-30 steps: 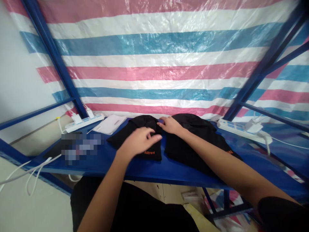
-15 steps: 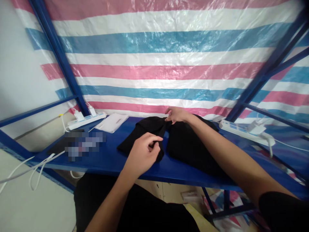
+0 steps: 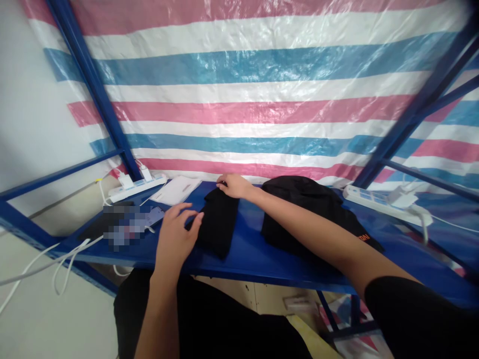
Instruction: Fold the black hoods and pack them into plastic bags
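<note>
where both hands (image 3: 175,232) rest, the cloth (image 3: 218,222) (black) lies folded.

A glossy, crinkled plastic tarpaulin (image 3: 262,99) is catching the light behind the smooth blue painted-metal shelf (image 3: 254,257). The folded black garment (image 3: 219,224) and black pile (image 3: 299,209) are looking like soft matt cloth; the power strips (image 3: 138,183) are showing shiny white plastic.

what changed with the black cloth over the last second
The small black cloth was folded into a narrow strip and shifted left, clear of the black pile. The right hand now presses its far end, the left hand its left edge. Pile, power strips and paper stayed put.
</note>
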{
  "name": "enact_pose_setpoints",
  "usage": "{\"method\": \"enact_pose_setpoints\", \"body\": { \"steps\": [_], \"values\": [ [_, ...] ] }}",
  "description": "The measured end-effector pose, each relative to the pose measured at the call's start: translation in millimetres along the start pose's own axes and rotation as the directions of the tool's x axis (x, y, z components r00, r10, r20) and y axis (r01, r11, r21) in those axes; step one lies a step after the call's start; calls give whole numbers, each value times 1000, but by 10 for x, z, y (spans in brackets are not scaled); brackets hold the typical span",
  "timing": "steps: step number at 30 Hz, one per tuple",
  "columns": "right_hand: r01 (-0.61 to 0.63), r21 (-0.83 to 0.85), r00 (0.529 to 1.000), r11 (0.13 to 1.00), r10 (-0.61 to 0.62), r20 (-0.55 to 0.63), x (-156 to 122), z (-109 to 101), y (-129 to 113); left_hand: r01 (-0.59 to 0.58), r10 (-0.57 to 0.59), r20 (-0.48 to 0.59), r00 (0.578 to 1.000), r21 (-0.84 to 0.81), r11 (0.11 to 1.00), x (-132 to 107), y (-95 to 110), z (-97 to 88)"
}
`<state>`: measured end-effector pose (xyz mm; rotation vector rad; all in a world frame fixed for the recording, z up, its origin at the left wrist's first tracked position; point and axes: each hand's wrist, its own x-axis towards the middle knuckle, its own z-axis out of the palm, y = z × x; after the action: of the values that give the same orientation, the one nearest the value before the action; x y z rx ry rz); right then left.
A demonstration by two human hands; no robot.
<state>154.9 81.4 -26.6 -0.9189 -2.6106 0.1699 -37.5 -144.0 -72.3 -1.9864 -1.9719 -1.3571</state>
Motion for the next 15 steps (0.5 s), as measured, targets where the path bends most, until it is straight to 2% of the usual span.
{"method": "enact_pose_setpoints", "body": {
  "steps": [2,4,6,8,12,15],
  "values": [
    [37,-7,998,999,-37,55,-91,100,89,-76,99,209,973,-115,990,-17,90,30],
    [31,8,987,999,-32,158,-171,186,184,-81,135,433,891,-140,987,-90,152,61],
    [-32,33,969,999,23,248,-235,256,278,-93,124,560,819,-84,992,-214,176,102],
    [-128,57,955,990,108,277,-289,298,366,-143,134,600,789,-32,989,-356,182,159],
    [-246,37,936,969,227,271,-378,282,498,-236,160,609,777,45,971,-605,236,317],
    [-239,-39,959,970,242,148,-459,191,552,-208,105,602,791,103,973,-768,352,386]
  ]
}}
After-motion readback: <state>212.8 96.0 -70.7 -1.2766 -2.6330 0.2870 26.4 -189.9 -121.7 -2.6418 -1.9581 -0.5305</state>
